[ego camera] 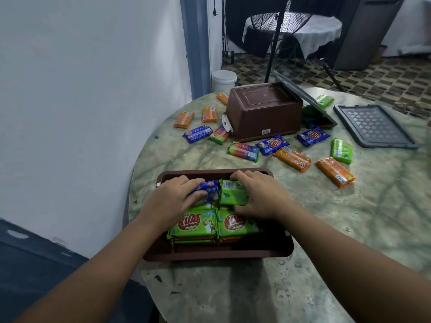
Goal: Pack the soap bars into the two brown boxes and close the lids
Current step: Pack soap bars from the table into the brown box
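1. Left hand (173, 199) gripped a blue soap bar (207, 191); right hand (258, 198) gripped a green soap bar (233, 194), both over the near brown box (210, 254), frame centre.
2. Risk: uneven stacks could block the lid.

Both hands (173, 199) (261, 197) hold soap bars (233, 192) in the near brown box (210, 254).
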A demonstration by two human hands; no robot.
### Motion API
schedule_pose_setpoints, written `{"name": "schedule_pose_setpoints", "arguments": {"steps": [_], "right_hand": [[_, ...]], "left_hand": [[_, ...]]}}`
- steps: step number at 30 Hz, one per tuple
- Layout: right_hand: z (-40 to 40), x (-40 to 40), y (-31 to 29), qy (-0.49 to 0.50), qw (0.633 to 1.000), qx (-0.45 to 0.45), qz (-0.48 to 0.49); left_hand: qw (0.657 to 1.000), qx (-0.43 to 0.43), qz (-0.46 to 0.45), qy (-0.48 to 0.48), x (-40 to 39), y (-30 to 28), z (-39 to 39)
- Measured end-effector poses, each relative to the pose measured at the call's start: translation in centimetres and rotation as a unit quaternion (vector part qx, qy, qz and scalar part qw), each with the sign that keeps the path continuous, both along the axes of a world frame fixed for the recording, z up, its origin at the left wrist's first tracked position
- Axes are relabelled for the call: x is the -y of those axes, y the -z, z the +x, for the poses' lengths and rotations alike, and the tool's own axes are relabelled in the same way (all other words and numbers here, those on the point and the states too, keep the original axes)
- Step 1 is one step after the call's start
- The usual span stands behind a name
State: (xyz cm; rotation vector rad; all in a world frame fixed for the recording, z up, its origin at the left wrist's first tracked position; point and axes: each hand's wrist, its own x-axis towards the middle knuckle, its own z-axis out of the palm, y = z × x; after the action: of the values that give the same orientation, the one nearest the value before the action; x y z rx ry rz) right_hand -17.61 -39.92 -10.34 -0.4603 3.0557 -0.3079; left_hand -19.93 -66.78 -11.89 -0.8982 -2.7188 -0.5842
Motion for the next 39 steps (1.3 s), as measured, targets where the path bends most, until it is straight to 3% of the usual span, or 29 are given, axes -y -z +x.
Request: {"name": "schedule_pose_setpoints", "arguments": {"steps": [6,12,21,31,39], "right_hand": [[0.1,0.0,-0.1,0.003,1.0,0.007,-0.001],[0.2,0.0,-0.1,0.006,1.0,0.016,0.001],[0.3,0.0,0.0,0.01,1.0,0.02,-0.008],[1.3,0.1,0.1,0.034,0.991,-0.043,-0.125],[0.8,0.0,-0.4,0.042,0.994,-0.008,-0.097]], "left_hand": [[0.994,0.085,-0.058,-0.04,0.1,0.3,-0.7],[0.996,0.036,-0.073,-0.034,0.3,0.2,-0.7],[0.991,0.031,-0.128,0.014,0.3,0.2,-0.8],[0.995,0.029,-0.099,0.01,0.3,0.2,-0.5],[0.997,0.043,-0.07,0.002,0.3,0.1,-0.3]]}}
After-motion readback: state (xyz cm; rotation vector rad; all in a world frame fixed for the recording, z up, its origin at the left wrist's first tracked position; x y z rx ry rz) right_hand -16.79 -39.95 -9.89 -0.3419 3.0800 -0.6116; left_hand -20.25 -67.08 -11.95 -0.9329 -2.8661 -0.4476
